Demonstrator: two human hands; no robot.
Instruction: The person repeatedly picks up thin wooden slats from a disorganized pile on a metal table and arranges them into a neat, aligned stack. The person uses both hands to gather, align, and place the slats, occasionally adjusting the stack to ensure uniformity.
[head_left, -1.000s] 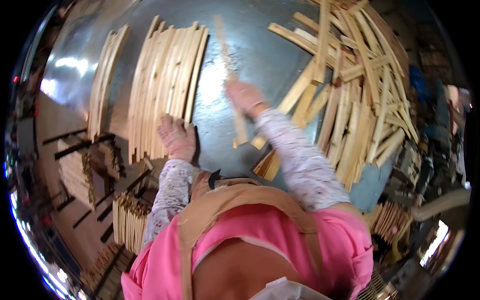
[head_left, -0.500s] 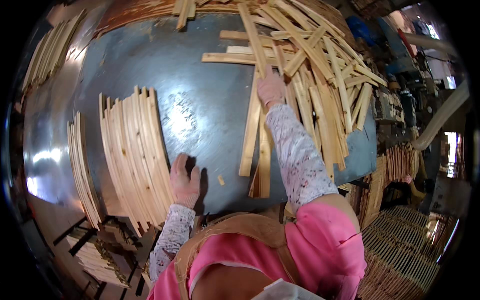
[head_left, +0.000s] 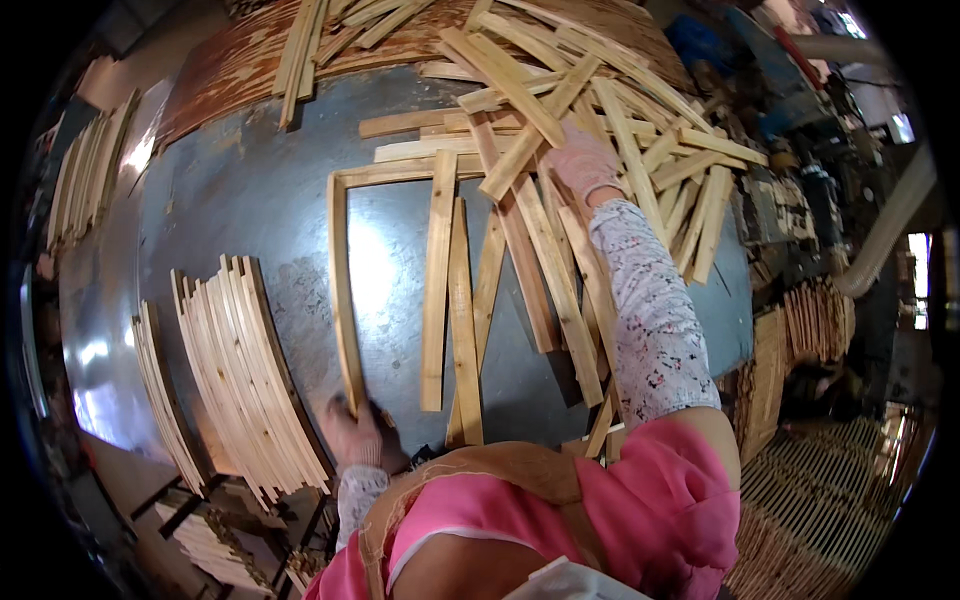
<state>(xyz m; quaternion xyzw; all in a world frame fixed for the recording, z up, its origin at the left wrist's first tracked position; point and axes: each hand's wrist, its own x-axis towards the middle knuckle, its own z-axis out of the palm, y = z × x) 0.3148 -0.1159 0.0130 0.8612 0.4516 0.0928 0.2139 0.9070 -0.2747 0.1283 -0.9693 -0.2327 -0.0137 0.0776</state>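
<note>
My left hand (head_left: pixel 352 436) is closed round the near end of a long wooden strip (head_left: pixel 341 270), which stands apart at the left of the loose pile. My right arm reaches far into the pile of pale wooden strips (head_left: pixel 640 120). There my right hand (head_left: pixel 584 163) is closed at the near end of a slanting wooden strip (head_left: pixel 508 82), its fingertips partly hidden. Below the hand, several loose strips (head_left: pixel 435 290) lie fanned out toward my body. Left of my left hand, a neat row of strips (head_left: pixel 240 370) lies side by side.
A narrower row of strips (head_left: pixel 165 390) lies farther left on the grey metal table (head_left: pixel 280 210). Reddish worn board (head_left: pixel 215 85) covers the far edge, with more strips on it. Strips are also stacked beside the table at lower left (head_left: pixel 210 545). A slatted stack (head_left: pixel 815 510) stands at lower right.
My left hand has gone from resting open beside the neat row to gripping a strip. My right hand has shifted right, and the pile's strips have spread leftward and nearer across the table.
</note>
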